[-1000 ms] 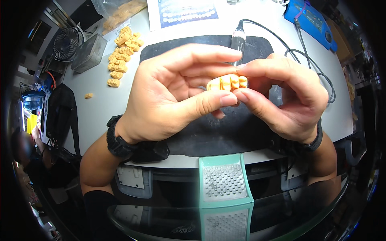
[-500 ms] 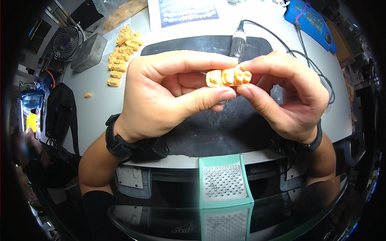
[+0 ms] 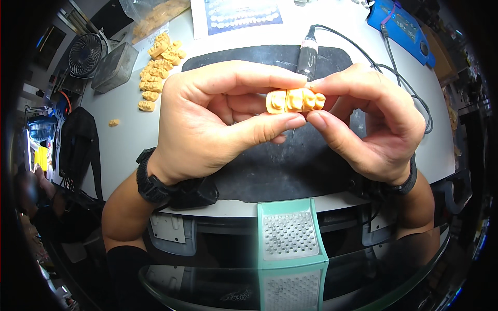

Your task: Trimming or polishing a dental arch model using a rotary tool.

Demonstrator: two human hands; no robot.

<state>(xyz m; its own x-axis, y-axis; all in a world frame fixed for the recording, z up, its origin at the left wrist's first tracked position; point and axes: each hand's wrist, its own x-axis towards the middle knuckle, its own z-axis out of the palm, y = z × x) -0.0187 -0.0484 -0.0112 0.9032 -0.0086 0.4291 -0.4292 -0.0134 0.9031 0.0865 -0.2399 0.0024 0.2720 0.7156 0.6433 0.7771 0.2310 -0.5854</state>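
Held up between both hands is a yellow dental model (image 3: 294, 100), a short row of teeth with thin gaps between its sections. My left hand (image 3: 207, 116) pinches its left part between thumb and fingers. From the other side, my right hand (image 3: 371, 116) grips the right end with thumb and forefinger. Just behind the model, a dark dental handpiece (image 3: 307, 58) with a cord lies on a black mat (image 3: 270, 171); its tip is partly hidden by the hands and model.
Several yellow tooth models (image 3: 155, 72) are clustered at the left, with one small piece (image 3: 113, 123) apart. A metal box (image 3: 115, 67), a fan (image 3: 86, 54) and a blue control unit (image 3: 400, 31) stand farther back. A green-framed perforated tray (image 3: 290, 236) juts from the near edge.
Both hands keep their grip on the model, which has tilted very slightly. Otherwise the scene looks the same.
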